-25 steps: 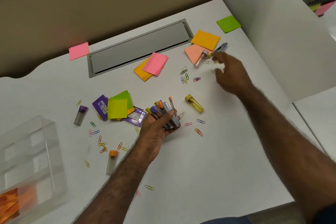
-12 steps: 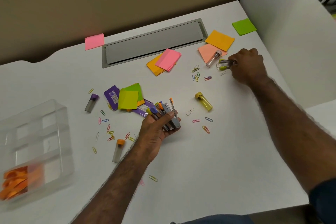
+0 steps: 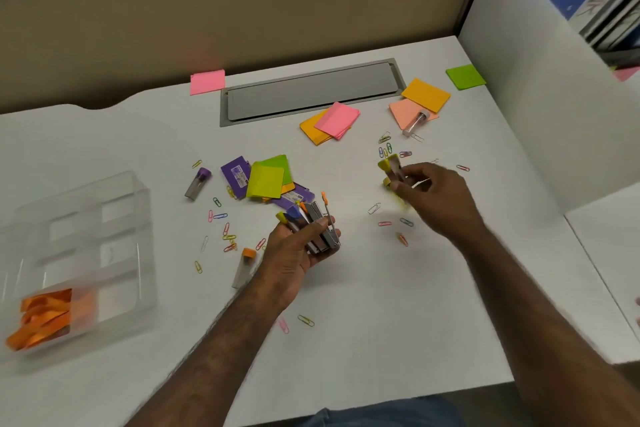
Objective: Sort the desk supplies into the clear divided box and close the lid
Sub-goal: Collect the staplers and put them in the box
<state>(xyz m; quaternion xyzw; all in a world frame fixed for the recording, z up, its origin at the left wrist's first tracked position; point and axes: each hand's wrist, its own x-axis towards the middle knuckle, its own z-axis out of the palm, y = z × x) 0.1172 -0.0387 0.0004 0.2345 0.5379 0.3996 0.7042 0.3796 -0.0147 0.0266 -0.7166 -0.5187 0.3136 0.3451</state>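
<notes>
My left hand (image 3: 298,253) grips a bundle of lead tubes (image 3: 311,222) with coloured caps, mid-desk. My right hand (image 3: 429,194) holds a yellow-capped lead tube (image 3: 391,168) above the desk, right of centre; a second yellow tube sits blurred under its fingers. The clear divided box (image 3: 114,204) stands open at the left, with orange bands (image 3: 45,319) in its near compartment. Loose tubes lie around: a purple-capped one (image 3: 197,182), an orange-capped one (image 3: 244,267), a clear one (image 3: 415,121). Several coloured paper clips (image 3: 221,229) are scattered about.
Sticky-note pads lie about: pink (image 3: 207,81), pink on orange (image 3: 337,120), orange over peach (image 3: 425,95), green (image 3: 465,77), yellow-green (image 3: 266,178) on purple packets (image 3: 235,175). A grey cable hatch (image 3: 311,90) sits at the back. A white partition (image 3: 554,97) bounds the right side.
My right hand picked up the tube near the peach notes and pulled back toward centre with it, reaching the yellow tube. My left hand kept its bundle. The view shifted right.
</notes>
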